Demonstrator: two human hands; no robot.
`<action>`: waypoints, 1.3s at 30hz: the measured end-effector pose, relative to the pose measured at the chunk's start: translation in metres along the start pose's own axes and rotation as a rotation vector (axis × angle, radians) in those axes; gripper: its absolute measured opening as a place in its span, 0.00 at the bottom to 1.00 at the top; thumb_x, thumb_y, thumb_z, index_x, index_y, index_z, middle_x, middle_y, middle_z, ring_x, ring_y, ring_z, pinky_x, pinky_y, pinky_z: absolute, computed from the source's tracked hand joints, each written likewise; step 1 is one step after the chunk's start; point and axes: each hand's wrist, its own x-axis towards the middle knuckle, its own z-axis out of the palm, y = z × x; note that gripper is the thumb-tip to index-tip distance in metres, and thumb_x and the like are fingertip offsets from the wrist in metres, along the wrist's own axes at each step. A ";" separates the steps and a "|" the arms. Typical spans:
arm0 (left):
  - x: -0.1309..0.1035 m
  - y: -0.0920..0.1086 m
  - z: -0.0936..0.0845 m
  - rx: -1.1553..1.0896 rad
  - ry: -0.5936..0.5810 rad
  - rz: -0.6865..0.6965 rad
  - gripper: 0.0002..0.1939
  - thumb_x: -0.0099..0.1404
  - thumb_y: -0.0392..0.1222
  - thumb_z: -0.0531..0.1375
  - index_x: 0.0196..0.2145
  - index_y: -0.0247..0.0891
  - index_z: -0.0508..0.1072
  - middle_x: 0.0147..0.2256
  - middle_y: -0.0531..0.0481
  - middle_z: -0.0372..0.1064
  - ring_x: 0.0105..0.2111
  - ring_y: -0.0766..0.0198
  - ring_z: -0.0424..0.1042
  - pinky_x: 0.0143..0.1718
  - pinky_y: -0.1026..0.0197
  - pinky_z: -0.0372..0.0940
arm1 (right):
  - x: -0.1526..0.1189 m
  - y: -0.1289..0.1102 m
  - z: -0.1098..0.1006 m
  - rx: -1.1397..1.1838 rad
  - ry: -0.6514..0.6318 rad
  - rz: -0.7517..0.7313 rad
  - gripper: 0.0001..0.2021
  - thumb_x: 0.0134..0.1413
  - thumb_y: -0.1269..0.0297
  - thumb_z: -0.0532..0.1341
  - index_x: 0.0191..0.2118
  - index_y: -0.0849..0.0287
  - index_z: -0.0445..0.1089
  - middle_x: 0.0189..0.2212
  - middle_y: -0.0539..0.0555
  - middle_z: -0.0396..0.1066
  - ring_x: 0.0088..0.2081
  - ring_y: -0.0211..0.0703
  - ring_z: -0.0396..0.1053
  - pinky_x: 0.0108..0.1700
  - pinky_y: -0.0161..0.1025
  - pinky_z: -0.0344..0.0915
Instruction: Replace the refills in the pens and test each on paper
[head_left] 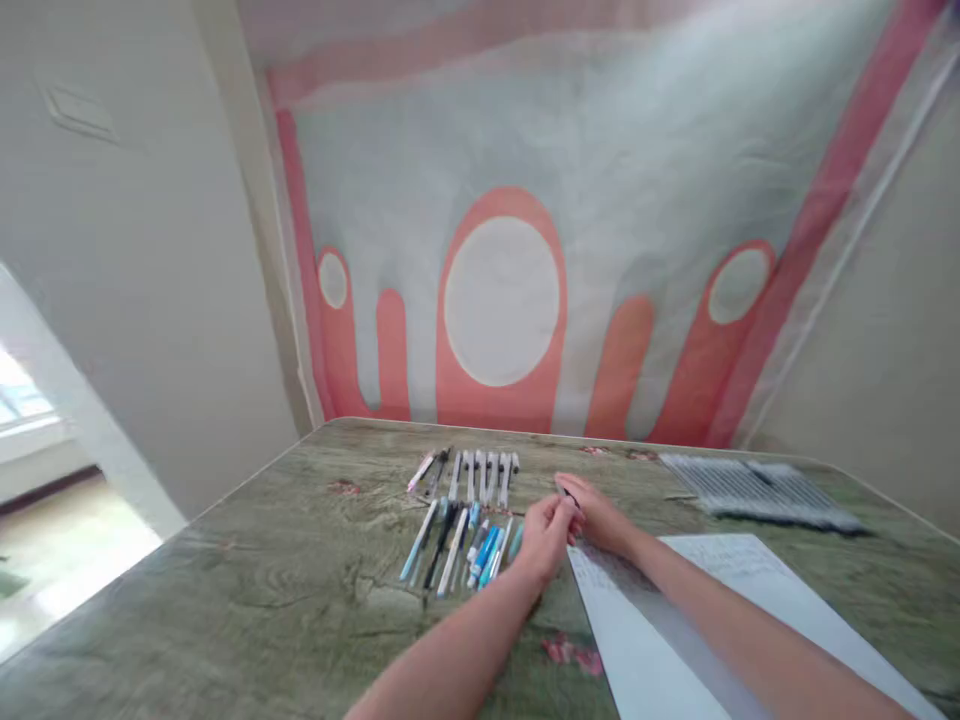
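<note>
Both of my hands meet near the middle of the green table (225, 590). My left hand (546, 535) and my right hand (600, 518) pinch the same small pen (568, 493), which has a dark tip; it is blurred. Just left of my left hand lies a near row of several pens (461, 540), blue, white and black. Behind it sits a far row of several mostly white pens (472, 473). My right forearm rests over a white sheet of paper (750, 590).
A flat pack of many grey pens (757, 488) lies at the back right of the table. A pink and grey patterned cloth (502, 300) hangs on the wall behind. The table's left edge drops to a bright floor (67, 545).
</note>
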 end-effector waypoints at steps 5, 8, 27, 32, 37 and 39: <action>0.005 -0.007 -0.001 -0.012 0.028 -0.002 0.17 0.60 0.49 0.50 0.24 0.33 0.68 0.18 0.54 0.60 0.16 0.73 0.57 0.19 0.69 0.53 | 0.005 -0.003 -0.014 -0.016 0.248 0.114 0.13 0.51 0.63 0.52 0.37 0.61 0.71 0.40 0.59 0.69 0.44 0.46 0.65 0.48 0.43 0.59; 0.005 -0.008 0.000 -0.008 0.009 -0.012 0.18 0.60 0.50 0.50 0.24 0.33 0.68 0.18 0.54 0.61 0.16 0.73 0.57 0.18 0.69 0.53 | 0.005 0.000 -0.022 -0.042 0.276 0.260 0.10 0.49 0.62 0.53 0.31 0.60 0.69 0.29 0.54 0.70 0.32 0.41 0.66 0.37 0.37 0.61; 0.006 -0.005 0.001 -0.026 -0.002 -0.051 0.19 0.60 0.50 0.50 0.24 0.33 0.69 0.18 0.53 0.62 0.15 0.73 0.58 0.18 0.69 0.51 | -0.004 -0.043 -0.026 -0.246 -0.132 0.529 0.10 0.43 0.58 0.58 0.24 0.60 0.68 0.24 0.56 0.72 0.27 0.43 0.67 0.24 0.33 0.49; 0.007 -0.007 0.000 -0.013 0.001 -0.051 0.20 0.60 0.51 0.50 0.25 0.32 0.71 0.18 0.53 0.62 0.15 0.73 0.58 0.18 0.68 0.51 | 0.000 -0.050 -0.032 -0.345 -0.267 0.573 0.11 0.45 0.58 0.58 0.24 0.60 0.71 0.27 0.59 0.73 0.30 0.48 0.70 0.25 0.34 0.51; 0.008 -0.009 0.000 -0.010 -0.020 -0.059 0.19 0.60 0.51 0.50 0.24 0.33 0.69 0.18 0.53 0.62 0.15 0.73 0.58 0.18 0.68 0.52 | 0.000 -0.050 -0.038 -0.366 -0.301 0.543 0.12 0.48 0.59 0.56 0.27 0.61 0.72 0.30 0.60 0.74 0.32 0.47 0.70 0.26 0.34 0.52; 0.009 -0.009 0.000 -0.009 -0.043 -0.064 0.18 0.60 0.50 0.50 0.24 0.33 0.69 0.18 0.53 0.62 0.16 0.73 0.58 0.18 0.68 0.52 | -0.002 -0.050 -0.040 -0.344 -0.302 0.495 0.11 0.49 0.61 0.55 0.28 0.62 0.71 0.31 0.60 0.73 0.33 0.45 0.70 0.27 0.33 0.52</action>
